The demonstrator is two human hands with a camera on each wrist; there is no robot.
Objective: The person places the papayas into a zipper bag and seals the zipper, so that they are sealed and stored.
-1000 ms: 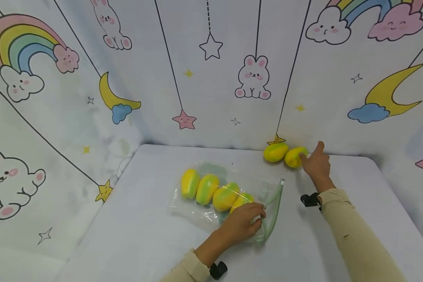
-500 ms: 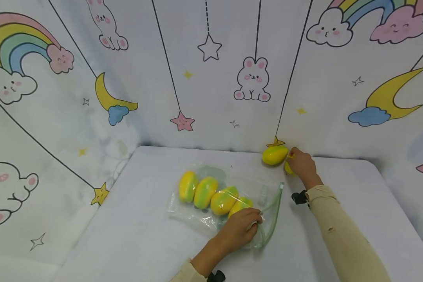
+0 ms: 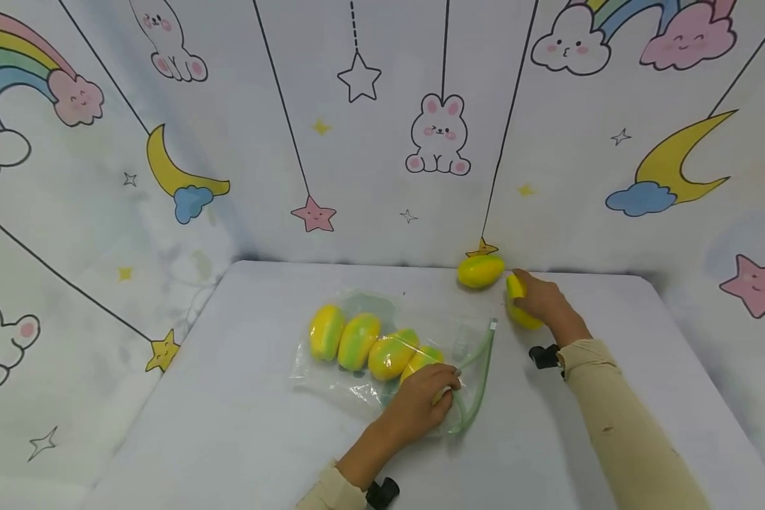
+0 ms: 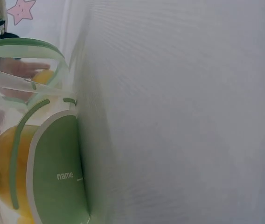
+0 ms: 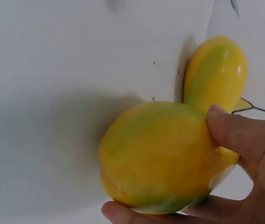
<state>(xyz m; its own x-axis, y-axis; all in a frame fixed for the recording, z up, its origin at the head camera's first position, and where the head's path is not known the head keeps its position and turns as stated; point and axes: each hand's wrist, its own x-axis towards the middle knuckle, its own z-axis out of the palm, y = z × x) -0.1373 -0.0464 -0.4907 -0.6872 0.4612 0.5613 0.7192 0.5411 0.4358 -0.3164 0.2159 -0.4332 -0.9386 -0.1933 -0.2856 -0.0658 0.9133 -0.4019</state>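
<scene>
L hand (image 3: 417,402) holding bag (image 3: 484,375) edge, R hand (image 3: 543,299) gripping fruit (image 5: 158,156), tbl (image 3: 513,375) btwn

The white table (image 3: 248,432) carries a bag (image 3: 438,331) and a fruit (image 3: 480,272).

Fruit (image 5: 158,154) in the right hand (image 3: 544,299) is showing yellow streaked with green; the clear bag (image 3: 462,340) at the left hand (image 3: 419,404) is showing light-green edging (image 3: 487,372).

From my end, I see the right hand (image 3: 546,301) now gripping the yellow-green fruit (image 3: 523,316), pulled clear of the other fruit (image 3: 481,271).
</scene>
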